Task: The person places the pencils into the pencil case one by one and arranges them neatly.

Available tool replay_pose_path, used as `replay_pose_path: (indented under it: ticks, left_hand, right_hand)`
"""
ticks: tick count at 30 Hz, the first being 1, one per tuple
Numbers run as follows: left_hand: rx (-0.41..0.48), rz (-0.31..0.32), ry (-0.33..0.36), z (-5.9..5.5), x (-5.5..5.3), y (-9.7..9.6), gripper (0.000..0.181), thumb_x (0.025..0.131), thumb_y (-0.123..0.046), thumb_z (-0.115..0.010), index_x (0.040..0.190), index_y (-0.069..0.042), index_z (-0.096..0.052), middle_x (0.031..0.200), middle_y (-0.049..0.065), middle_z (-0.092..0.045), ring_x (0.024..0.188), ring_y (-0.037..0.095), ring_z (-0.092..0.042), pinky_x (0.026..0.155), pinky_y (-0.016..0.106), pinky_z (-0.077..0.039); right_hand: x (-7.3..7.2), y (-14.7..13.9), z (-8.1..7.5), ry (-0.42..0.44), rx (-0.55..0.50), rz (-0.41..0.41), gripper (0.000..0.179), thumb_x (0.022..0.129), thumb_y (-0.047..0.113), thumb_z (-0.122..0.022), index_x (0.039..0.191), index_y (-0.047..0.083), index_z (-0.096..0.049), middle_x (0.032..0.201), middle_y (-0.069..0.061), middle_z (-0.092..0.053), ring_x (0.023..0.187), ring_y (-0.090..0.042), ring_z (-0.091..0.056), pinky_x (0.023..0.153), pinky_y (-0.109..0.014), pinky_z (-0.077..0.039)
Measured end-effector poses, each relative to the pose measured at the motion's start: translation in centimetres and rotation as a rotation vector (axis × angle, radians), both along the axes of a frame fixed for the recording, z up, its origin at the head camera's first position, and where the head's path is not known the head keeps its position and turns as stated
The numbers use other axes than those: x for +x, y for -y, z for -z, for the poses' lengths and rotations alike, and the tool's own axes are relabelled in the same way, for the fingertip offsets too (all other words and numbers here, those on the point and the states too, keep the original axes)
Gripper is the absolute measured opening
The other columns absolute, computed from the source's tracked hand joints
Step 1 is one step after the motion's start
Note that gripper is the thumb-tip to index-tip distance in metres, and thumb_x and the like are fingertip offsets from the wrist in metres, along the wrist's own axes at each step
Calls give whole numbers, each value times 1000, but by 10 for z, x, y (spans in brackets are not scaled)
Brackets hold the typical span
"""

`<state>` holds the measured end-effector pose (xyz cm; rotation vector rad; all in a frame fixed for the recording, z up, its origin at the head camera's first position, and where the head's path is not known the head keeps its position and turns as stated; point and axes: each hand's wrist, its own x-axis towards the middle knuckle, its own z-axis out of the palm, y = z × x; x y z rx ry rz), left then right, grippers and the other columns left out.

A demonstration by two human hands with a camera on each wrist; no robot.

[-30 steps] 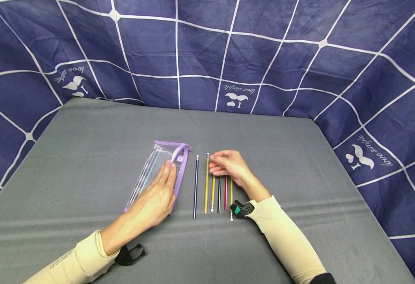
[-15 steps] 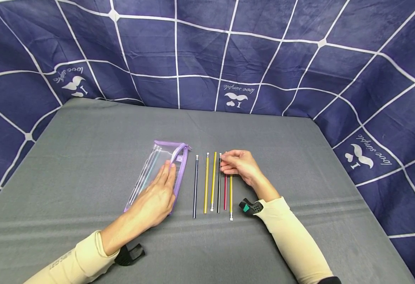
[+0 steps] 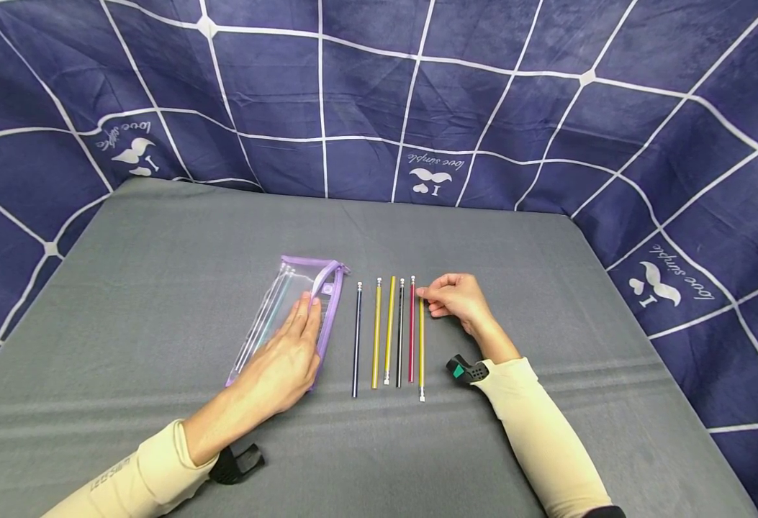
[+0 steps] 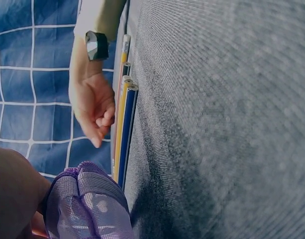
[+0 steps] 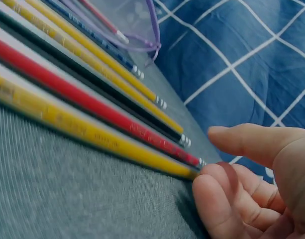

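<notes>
My left hand (image 3: 286, 350) lies with straight fingers on a clear pencil case (image 3: 310, 260) with purple zip edging. Slim sticks show through its plastic; the purple mesh end of the case (image 4: 92, 209) fills the bottom of the left wrist view. To its right, several pencils lie side by side: a dark blue pencil (image 3: 357, 338), two yellow ones, a black pencil (image 3: 401, 334), a red pencil (image 3: 412, 331) and a rightmost yellow pencil (image 3: 421, 352). My right hand (image 3: 459, 298) touches that yellow pencil's far end with a fingertip (image 5: 212, 199); another finger stretches out above.
Grey cloth covers the table (image 3: 515, 266), with wrinkles running across its front part. Blue curtain (image 3: 366, 93) with a white grid hangs behind and at both sides. A black wrist strap (image 3: 239, 464) sits at my left sleeve.
My right hand has moved right along the far ends of the pencils, from the yellow ones past the black and red to the last yellow pencil. The left hand stays put on the pencil case.
</notes>
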<state>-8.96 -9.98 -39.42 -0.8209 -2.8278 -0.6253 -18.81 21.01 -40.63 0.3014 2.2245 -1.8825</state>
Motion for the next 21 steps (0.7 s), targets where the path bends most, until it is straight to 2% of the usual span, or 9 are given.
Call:
replay_pose_path:
  ticks: [12,21]
  left_hand:
    - [3,8,-17,0,0,0,69,87,-3,-62,143,20,-30,149,40,-27,136,51,-34,111,55,-32]
    - [8,8,-20,-1,1,0,68,87,-2,-61,143,20,-31,148,40,-28,135,51,-35,111,55,-33]
  right_hand:
    - [1,-1,1,84,143,-74,24,76,7,-85,84,-7,-67,62,-4,-65,49,-8,-63,51,-24,-57]
    - [2,-1,-1,87,217,-116,26,76,5,-84,89,-10,-67,65,-5,-67,50,-7,-63,51,-23,-57]
